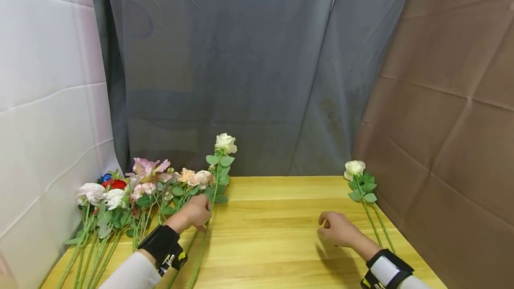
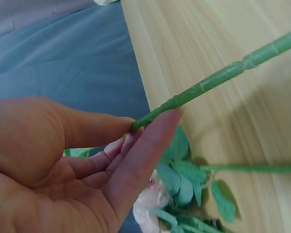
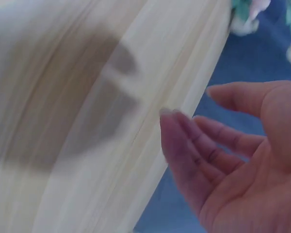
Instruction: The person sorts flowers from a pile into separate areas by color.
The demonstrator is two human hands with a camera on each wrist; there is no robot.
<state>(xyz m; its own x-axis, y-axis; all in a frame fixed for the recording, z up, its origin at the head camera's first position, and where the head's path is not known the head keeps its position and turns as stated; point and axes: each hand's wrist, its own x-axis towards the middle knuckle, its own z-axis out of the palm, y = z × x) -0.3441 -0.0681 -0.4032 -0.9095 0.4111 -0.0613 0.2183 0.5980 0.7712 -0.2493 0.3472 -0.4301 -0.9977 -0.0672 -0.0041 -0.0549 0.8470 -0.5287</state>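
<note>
My left hand [image 1: 195, 212] pinches the green stem [image 2: 216, 80] of a white rose [image 1: 225, 143] between thumb and fingers. The bloom stands up past the table's back edge, against the grey curtain. Over the right half of the table my right hand [image 1: 338, 229] hovers with loosely bent fingers, holding nothing; in the right wrist view a gap shows between thumb and fingertips. To its right lies another white rose [image 1: 355, 168] with green leaves, two stems running below it. Peach blooms [image 1: 196, 178] lie just beyond the left hand.
A spread of flowers covers the table's left side: a pink lily [image 1: 147, 168], a red bloom [image 1: 115, 184], white blooms [image 1: 92, 193] and long stems. The wooden table [image 1: 277, 217] meets a grey curtain [image 1: 257, 79] behind, white cloth [image 1: 48, 101] left and brown cloth [image 1: 445, 110] right.
</note>
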